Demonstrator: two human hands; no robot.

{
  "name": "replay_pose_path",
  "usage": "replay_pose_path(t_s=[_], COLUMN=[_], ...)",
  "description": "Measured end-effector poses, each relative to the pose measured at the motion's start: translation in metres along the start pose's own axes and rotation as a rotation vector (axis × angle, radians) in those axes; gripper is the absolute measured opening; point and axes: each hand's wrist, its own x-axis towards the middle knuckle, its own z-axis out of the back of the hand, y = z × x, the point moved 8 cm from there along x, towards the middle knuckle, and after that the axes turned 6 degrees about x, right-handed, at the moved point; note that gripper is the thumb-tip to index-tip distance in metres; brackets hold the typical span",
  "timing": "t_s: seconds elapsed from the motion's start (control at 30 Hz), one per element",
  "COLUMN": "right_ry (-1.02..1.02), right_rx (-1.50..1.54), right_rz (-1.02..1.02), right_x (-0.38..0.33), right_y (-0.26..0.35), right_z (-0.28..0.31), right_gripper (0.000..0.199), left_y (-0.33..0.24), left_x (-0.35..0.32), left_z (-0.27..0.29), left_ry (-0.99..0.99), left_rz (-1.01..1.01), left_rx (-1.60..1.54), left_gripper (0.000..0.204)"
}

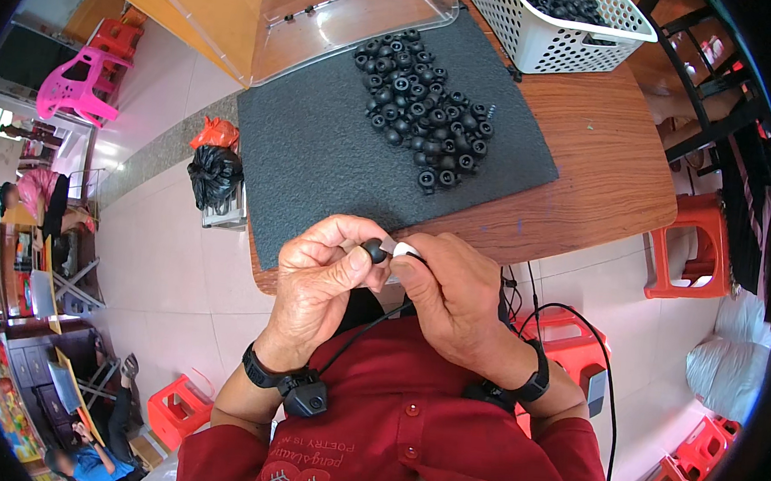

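Observation:
Both my hands are raised close together just in front of the table's near edge. Pinched between the thumb and fingers of my left hand [311,276] is a small rounded black piece [373,249]. My right hand [454,285] is closed on a small white-topped piece [404,250] with a dark part under the thumb; its exact kind I cannot make out. The two pieces are side by side, nearly touching. Beyond my hands, a pile of small round black parts [426,109], several with ring-shaped openings, lies on a dark grey mat [306,159].
A transparent plastic box [355,37] stands at the mat's far edge, with a few black bits in it. A white perforated basket [564,47] of black parts sits far right on the wooden table [611,140]. Red stools [693,249] and a black bag [215,178] stand around it.

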Motion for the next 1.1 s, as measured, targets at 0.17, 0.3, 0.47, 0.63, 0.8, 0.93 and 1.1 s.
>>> replay_pose_path(t_s=[0.17,0.3,0.47,0.63,0.8,0.93,1.1], right_ry=[-0.007,-0.004,-0.049,-0.071,-0.096,-0.079,-0.079], right_rx=[-0.028,-0.108,-0.181,-0.252,-0.357,-0.405,-0.431], right_rz=[0.039,0.073,0.155,0.194,0.265,0.301,0.336], right_x=[-0.001,-0.003,-0.005,-0.005,-0.006,-0.006,-0.006], right_y=[0.001,0.001,0.001,0.007,0.012,0.015,0.015], right_z=[0.0,0.0,0.0,0.001,0.0,-0.001,-0.002], right_gripper=[0.016,0.017,0.024,0.032,0.038,0.036,0.033], left_y=[0.001,0.004,0.004,0.001,0.001,0.004,0.009], left_x=[0.0,-0.001,0.0,-0.002,-0.005,-0.008,-0.007], left_z=[-0.003,0.0,0.0,-0.001,-0.001,0.001,0.003], left_ry=[-0.018,-0.024,-0.018,-0.06,-0.096,-0.114,-0.118], left_rz=[0.002,0.015,0.022,0.003,0.012,0.017,0.038], left_rx=[0.003,0.007,-0.002,0.022,0.01,-0.003,-0.033], left_gripper=[0.03,0.03,0.03,0.029,0.028,0.028,0.028])
